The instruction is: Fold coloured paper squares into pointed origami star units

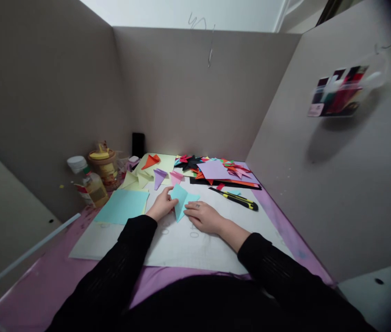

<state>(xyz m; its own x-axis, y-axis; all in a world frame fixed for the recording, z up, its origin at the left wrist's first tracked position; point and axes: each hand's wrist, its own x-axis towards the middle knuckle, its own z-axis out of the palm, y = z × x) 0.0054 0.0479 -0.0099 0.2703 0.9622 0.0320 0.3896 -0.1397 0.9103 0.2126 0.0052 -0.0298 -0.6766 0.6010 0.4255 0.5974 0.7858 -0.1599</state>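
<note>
A light-blue folded paper, creased down its middle, is between my two hands above the white sheet. My left hand grips its left edge, thumb in front and fingers at the back. On the right edge, my right hand pinches the paper between thumb and fingers. To the left lies a stack of light-blue square paper. Just beyond my hands are folded pieces: a purple one, a pink one and an orange one. A black-and-yellow utility knife rests at the right.
The white sheet covers a pink tabletop, with grey partitions on three sides. Colourful folded paper is heaped at the back right. A glue bottle, a brown-and-yellow cup and a black phone stand at the back left.
</note>
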